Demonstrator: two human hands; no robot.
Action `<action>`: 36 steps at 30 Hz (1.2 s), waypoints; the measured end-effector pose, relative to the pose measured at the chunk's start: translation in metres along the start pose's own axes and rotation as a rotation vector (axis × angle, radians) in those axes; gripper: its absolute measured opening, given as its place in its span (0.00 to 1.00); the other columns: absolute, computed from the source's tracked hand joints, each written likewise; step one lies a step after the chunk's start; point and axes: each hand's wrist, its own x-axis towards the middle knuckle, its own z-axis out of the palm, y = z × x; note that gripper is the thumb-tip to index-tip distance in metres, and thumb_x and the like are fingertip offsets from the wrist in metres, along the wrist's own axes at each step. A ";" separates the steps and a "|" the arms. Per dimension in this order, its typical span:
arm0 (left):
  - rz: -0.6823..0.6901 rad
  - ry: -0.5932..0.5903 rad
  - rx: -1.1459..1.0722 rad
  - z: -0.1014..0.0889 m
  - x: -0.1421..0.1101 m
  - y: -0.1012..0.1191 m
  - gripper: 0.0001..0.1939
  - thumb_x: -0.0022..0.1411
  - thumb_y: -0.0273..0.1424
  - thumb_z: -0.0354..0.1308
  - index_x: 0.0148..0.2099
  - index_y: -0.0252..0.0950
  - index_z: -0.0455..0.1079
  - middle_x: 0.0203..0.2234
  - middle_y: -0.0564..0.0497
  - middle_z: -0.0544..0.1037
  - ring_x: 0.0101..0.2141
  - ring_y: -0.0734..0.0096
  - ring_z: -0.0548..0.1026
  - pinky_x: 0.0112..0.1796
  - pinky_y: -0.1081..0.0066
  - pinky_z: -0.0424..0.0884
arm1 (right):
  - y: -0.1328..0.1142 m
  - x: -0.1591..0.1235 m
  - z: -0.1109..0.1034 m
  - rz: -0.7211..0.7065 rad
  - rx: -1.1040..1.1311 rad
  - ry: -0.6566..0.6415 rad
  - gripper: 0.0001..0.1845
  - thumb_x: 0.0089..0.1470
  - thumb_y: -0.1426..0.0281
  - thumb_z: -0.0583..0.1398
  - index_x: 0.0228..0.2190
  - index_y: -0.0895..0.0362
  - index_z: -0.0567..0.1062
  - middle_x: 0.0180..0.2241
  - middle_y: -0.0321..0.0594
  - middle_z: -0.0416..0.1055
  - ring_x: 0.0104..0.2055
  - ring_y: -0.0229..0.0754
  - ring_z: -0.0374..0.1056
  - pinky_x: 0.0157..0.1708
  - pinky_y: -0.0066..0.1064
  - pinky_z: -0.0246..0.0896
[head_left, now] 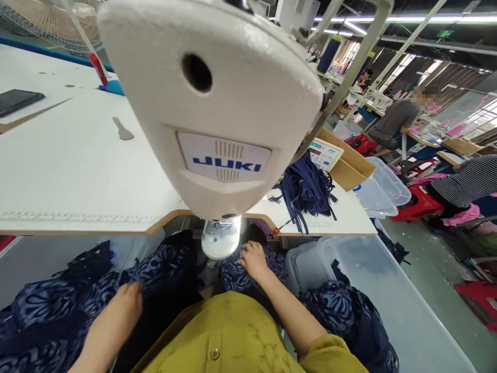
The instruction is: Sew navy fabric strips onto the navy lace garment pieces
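Note:
My left hand (131,304) is low on the left, over a heap of navy patterned fabric pieces (46,300). Its fingers point down, turned away from the camera and slightly blurred, so I cannot make out what they hold. Below the sewing machine head (217,114), my right hand (254,259) rests with bent fingers on a rounded navy patterned fabric piece (235,272) at my lap. The machine's lit, rounded sewing bed (220,238) lies just left of that hand. Nothing of the fabric shows on the bed. The needle area is mostly hidden by the head.
A bundle of navy straps (308,186) lies on the white table (77,171), with orange-handled scissors (275,231) at its edge. Right of me, a clear plastic bin (373,269) holds more navy patterned pieces. A cardboard box (353,160) stands behind the straps. Other people work farther right.

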 end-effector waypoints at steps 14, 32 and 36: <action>-0.146 -0.427 -1.206 0.045 0.016 0.142 0.26 0.65 0.51 0.46 0.48 0.34 0.67 0.38 0.47 0.75 0.35 0.70 0.75 0.38 0.62 0.73 | -0.049 -0.080 -0.122 -0.441 0.239 -0.099 0.17 0.62 0.59 0.54 0.28 0.54 0.74 0.35 0.39 0.73 0.42 0.40 0.68 0.48 0.35 0.60; 0.317 -0.221 -0.745 -0.113 -0.035 0.174 0.16 0.57 0.45 0.56 0.29 0.37 0.74 0.20 0.52 0.75 0.22 0.70 0.72 0.23 0.75 0.71 | -0.164 -0.072 -0.084 -0.316 0.421 -0.094 0.10 0.58 0.65 0.58 0.40 0.53 0.76 0.33 0.36 0.74 0.34 0.39 0.69 0.35 0.25 0.63; 0.474 -0.141 -0.690 -0.120 -0.034 0.192 0.13 0.58 0.42 0.58 0.30 0.40 0.76 0.23 0.51 0.77 0.27 0.67 0.75 0.30 0.73 0.74 | -0.158 -0.085 -0.093 -0.210 0.588 -0.074 0.15 0.58 0.64 0.59 0.47 0.50 0.72 0.32 0.34 0.71 0.31 0.36 0.66 0.31 0.24 0.61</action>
